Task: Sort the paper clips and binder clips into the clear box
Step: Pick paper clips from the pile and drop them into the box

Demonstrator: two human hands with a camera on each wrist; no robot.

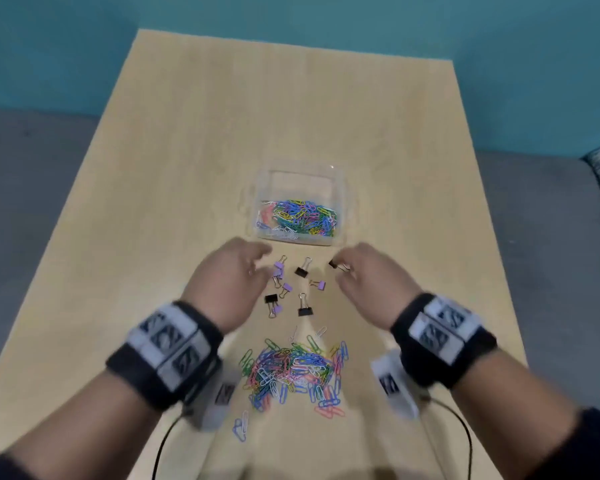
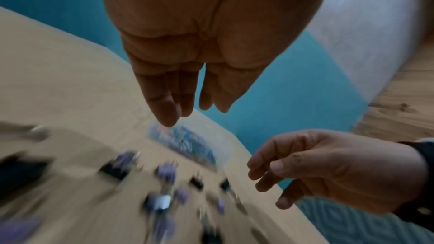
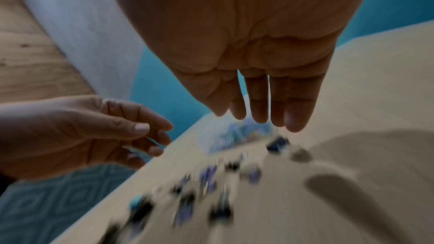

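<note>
Both hands hover over the scattered binder clips (image 1: 293,287), just short of the clear box (image 1: 297,206), which already holds paper clips. The left hand (image 1: 231,280) is relaxed and empty; the right hand (image 1: 355,277) appears empty, though a black clip (image 1: 334,264) lies at its fingertips. Risk: a hasty pinch on a wire handle may flick that clip away, or mix the two sorts in the box.

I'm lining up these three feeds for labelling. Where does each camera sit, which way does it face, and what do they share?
Head: worn on the head, looking forward and down at the table; both forearms show.
Left wrist: looks along the left hand across the table; right hand opposite.
Right wrist: looks along the right hand; left hand opposite.
Shared: clear box and binder clips.
</note>
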